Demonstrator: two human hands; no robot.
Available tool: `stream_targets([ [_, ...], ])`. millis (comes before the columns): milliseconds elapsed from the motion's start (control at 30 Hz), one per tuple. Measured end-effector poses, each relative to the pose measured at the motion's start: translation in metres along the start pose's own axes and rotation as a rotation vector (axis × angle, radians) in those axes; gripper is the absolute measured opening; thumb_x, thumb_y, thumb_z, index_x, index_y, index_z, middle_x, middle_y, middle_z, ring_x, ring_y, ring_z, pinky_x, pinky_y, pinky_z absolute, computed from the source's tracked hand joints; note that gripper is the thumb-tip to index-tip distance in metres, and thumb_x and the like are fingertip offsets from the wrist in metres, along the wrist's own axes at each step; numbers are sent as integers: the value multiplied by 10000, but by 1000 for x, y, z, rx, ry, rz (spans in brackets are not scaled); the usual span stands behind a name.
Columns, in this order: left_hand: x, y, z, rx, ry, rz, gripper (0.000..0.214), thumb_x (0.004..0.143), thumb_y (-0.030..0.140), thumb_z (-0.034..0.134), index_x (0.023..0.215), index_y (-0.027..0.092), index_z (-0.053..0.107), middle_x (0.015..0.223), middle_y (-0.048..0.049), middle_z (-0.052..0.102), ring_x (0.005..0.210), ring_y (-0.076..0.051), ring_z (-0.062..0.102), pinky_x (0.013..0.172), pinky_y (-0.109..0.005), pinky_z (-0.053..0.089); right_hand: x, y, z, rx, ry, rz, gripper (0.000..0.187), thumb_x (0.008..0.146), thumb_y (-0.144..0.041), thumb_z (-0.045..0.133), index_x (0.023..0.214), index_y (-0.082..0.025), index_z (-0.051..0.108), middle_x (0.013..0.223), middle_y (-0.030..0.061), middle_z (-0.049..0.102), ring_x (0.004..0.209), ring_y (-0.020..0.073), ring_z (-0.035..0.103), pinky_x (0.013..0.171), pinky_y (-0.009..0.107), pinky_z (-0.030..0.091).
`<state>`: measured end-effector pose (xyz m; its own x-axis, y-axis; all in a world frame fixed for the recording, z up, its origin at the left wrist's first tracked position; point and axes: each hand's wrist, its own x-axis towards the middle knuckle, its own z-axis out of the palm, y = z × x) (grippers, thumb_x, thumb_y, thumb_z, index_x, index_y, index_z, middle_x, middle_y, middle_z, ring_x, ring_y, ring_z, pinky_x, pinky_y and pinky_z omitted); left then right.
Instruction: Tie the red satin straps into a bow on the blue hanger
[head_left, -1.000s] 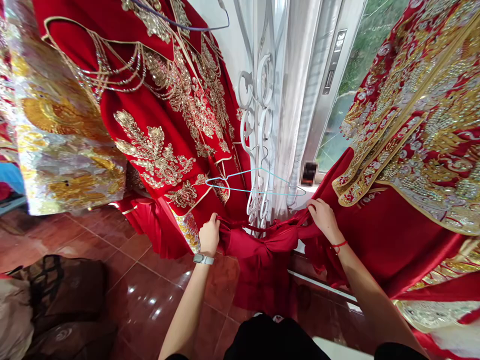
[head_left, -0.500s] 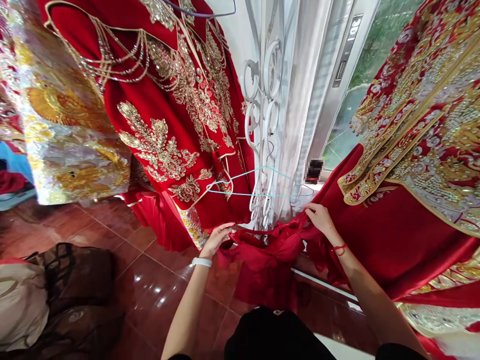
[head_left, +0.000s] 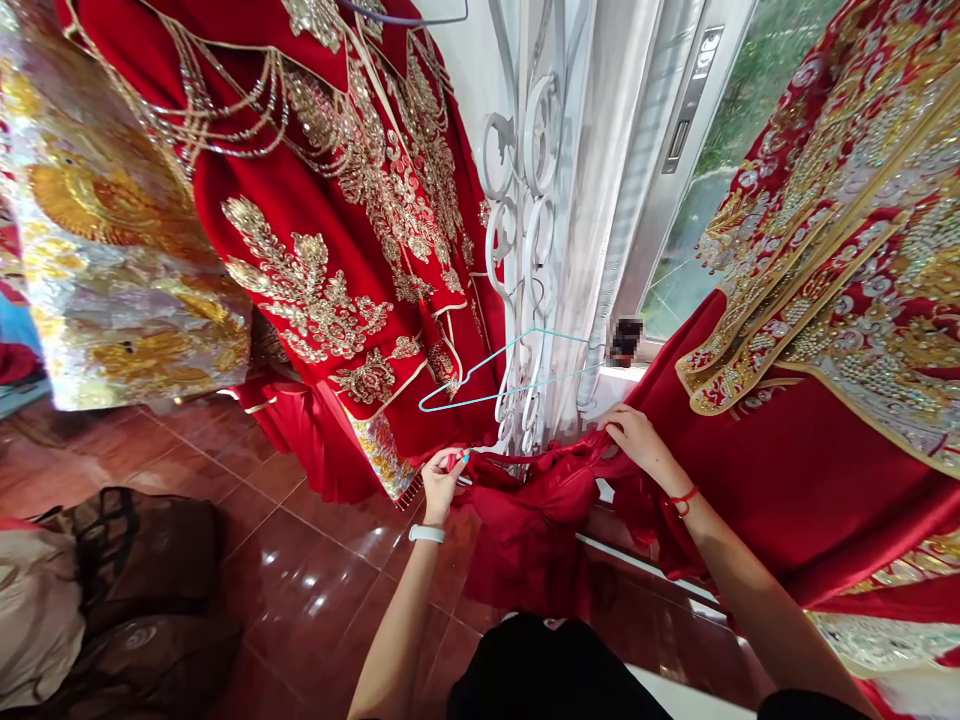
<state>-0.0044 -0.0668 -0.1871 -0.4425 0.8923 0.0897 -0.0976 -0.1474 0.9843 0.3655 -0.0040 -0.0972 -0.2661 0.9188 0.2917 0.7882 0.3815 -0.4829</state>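
Note:
A dark red dress (head_left: pixel 529 530) hangs between my two hands at waist height, its top edge stretched across. My left hand (head_left: pixel 441 484) pinches the dress at its upper left edge, thumb against fingers. At the upper right edge my right hand (head_left: pixel 631 434) grips the fabric, fingers curled over it. Just above the dress, a light blue wire hanger (head_left: pixel 517 385) hangs by its hook on the white ironwork, with no garment on it. Its lower left corner lies in front of a red embroidered jacket (head_left: pixel 337 200).
The white scrolled metal stand (head_left: pixel 541 150) rises behind the hanger, beside a window frame (head_left: pixel 686 120). A gold-beaded red garment (head_left: pixel 840 280) hangs at right, a gold-and-white one (head_left: pixel 127 260) at left. Dark bags (head_left: pixel 150 570) sit on the red tiled floor (head_left: pixel 300 590).
My left hand has turned more upright and its thumb now shows in a pinch. The right hand has shifted slightly left. The hanger has swung and tilts down to the left.

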Motion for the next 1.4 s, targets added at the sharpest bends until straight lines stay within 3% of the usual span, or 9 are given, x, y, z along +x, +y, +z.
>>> stream_targets([
  [167,-3,6,4,37,94,111,286,593,302,790,820,137,733,703,-45,735,624,-149,663,611,-253,534,5,5,-5,-7,-52,-16,311,805,-56,472,697,-192,730,843,59,653,736,164,615,742,276,487],
  [433,-16,17,10,-11,154,65,718,598,352,850,1245,90,680,612,44,648,498,-64,517,510,-190,468,6,25,-10,-88,-168,-22,210,646,-10,585,655,-171,719,771,32,659,660,134,587,658,233,457],
  [600,-19,21,5,22,143,83,775,603,355,850,1303,94,642,643,45,654,572,-80,571,619,-212,516,-4,25,-5,-94,-117,-23,171,777,-106,580,700,-183,712,840,59,662,712,156,609,705,262,480],
  [767,-19,21,-9,211,13,104,647,675,375,786,1250,102,668,652,25,665,599,-107,592,666,-236,522,-14,26,2,-37,2,8,165,848,-185,514,755,-195,650,944,100,676,801,203,645,751,308,499],
  [900,-21,16,-22,473,18,146,408,762,389,692,1095,152,694,672,13,651,606,-128,602,672,-249,506,-24,29,24,163,84,179,103,839,-258,486,750,-227,527,692,37,643,668,200,630,668,300,495],
  [1033,-20,6,-34,596,56,160,247,761,418,678,711,184,612,658,9,608,575,-123,542,631,-244,460,-29,30,51,476,175,376,151,798,-338,521,694,-247,458,672,16,615,657,198,642,628,311,540],
  [1133,-20,-5,-37,503,-10,80,373,788,483,630,575,187,554,568,1,581,557,-129,517,619,-252,450,-26,31,63,697,155,538,185,771,-358,562,657,-245,469,627,-2,573,645,190,628,631,327,573],
  [1267,-26,-19,-32,307,-57,-27,509,769,651,608,618,165,634,713,-76,710,682,-177,635,663,-291,508,-20,30,69,1021,-74,760,230,777,-343,583,605,-227,482,537,-6,545,500,131,534,569,288,543],
  [1400,-29,-16,-29,71,-102,-187,573,678,711,694,710,139,694,1010,-179,764,924,-245,714,764,-344,560,-19,17,75,1283,-132,668,145,717,-320,690,762,-185,661,790,83,732,538,111,548,545,257,524],
])
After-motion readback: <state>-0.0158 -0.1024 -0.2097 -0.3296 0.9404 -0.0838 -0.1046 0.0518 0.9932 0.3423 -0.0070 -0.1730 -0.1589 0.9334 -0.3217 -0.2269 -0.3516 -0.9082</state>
